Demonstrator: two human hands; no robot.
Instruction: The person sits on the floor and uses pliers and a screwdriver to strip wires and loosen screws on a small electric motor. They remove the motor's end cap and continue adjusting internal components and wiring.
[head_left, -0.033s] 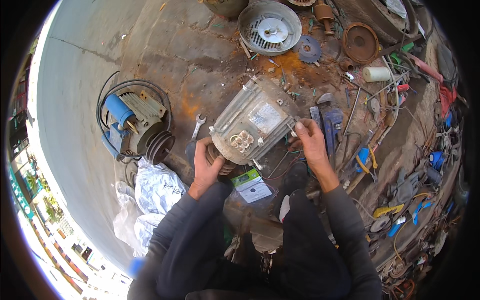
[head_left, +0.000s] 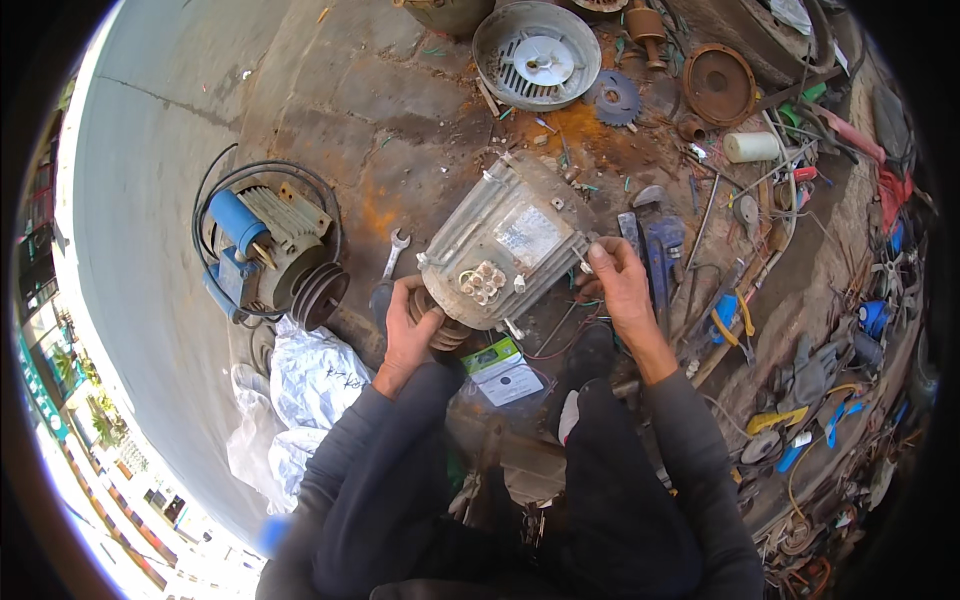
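While a grey motor [head_left: 525, 245] lies near the middle of the view between the two hands, a second motor [head_left: 285, 225] with a blue can [head_left: 237, 222] sits well apart at 9 o'clock from it, and a round metal pan [head_left: 585, 72] at 12. Around 7 o'clock, the left hand [head_left: 408, 335] curls its fingers about the grey motor's grooved wheel [head_left: 452, 335]. At 4, the right hand [head_left: 628, 290] has thumb and fingers close together by the motor's edge; I cannot tell whether they grip it. A flat packet [head_left: 508, 381] lies at 6, a wrench [head_left: 396, 254] at 9.
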